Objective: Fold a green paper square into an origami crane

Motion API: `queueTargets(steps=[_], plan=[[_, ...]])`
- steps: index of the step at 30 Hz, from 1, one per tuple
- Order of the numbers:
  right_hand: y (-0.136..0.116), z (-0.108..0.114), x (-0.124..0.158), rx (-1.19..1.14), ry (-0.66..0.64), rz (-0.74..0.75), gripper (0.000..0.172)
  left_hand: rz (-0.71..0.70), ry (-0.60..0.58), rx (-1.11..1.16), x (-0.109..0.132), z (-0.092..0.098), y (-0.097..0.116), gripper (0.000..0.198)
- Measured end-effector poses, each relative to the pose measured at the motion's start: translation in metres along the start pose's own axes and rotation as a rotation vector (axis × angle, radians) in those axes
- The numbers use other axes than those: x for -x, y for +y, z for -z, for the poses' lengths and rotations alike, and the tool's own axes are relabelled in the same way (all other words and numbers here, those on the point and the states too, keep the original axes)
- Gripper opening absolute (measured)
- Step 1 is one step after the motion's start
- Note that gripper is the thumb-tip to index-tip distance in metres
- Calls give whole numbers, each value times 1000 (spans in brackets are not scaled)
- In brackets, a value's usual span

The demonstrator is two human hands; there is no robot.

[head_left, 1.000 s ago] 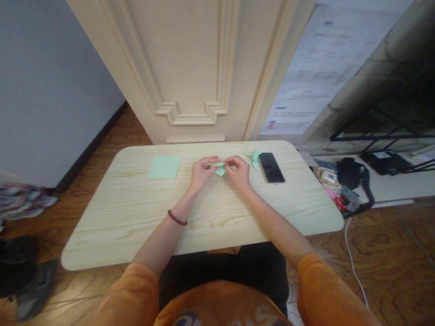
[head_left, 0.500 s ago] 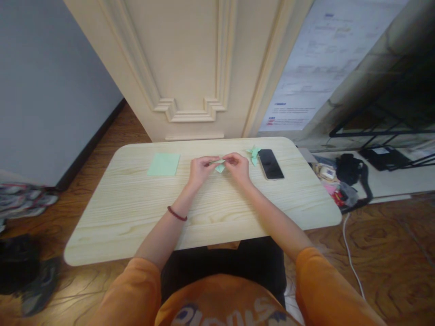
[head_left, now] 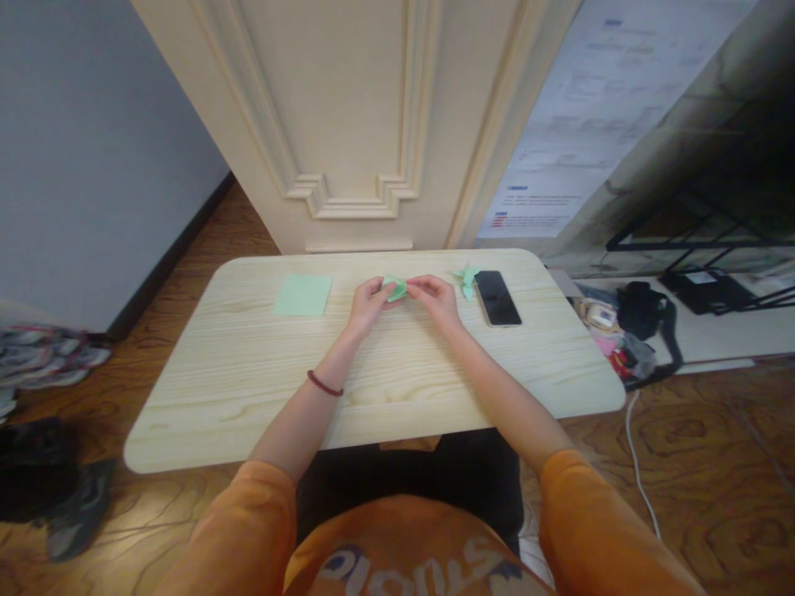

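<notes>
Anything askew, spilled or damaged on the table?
Nothing looks spilled or damaged. Mildly odd: the phone lies askew to the table edge, beside the folded green figure; contact is unclear. Green square paper lies flat; left hand and right hand hold a small folded green paper.

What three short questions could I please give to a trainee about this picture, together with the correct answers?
1. True or false: the dark red bracelet is worn on the left arm.
2. Which thing lies right next to the green paper figure? A) a pair of scissors B) a smartphone C) a pencil
3. What do the left hand and the right hand hold between them?

Key:
1. True.
2. B.
3. A folded piece of green paper.
</notes>
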State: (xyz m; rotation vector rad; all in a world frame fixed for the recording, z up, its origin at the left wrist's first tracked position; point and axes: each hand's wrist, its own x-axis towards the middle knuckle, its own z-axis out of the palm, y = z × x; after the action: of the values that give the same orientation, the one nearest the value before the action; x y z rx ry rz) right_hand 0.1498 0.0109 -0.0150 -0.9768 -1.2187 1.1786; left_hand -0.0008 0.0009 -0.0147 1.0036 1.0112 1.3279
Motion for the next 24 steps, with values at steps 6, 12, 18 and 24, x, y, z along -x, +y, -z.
queueTargets(steps=[6,12,18,24], plan=[[3,2,-2,-150,-54,-159,38,16,-39,-26,0,0,-1,46],[-1,1,0,-227,-90,-197,38,-159,-27,-199,-2,3,1,39],[1,4,-2,-237,-66,-179,39,-152,-77,-235,-1,2,2,43],[2,6,-3,-261,-74,-184,34,-114,-50,-261,1,1,5,47]])
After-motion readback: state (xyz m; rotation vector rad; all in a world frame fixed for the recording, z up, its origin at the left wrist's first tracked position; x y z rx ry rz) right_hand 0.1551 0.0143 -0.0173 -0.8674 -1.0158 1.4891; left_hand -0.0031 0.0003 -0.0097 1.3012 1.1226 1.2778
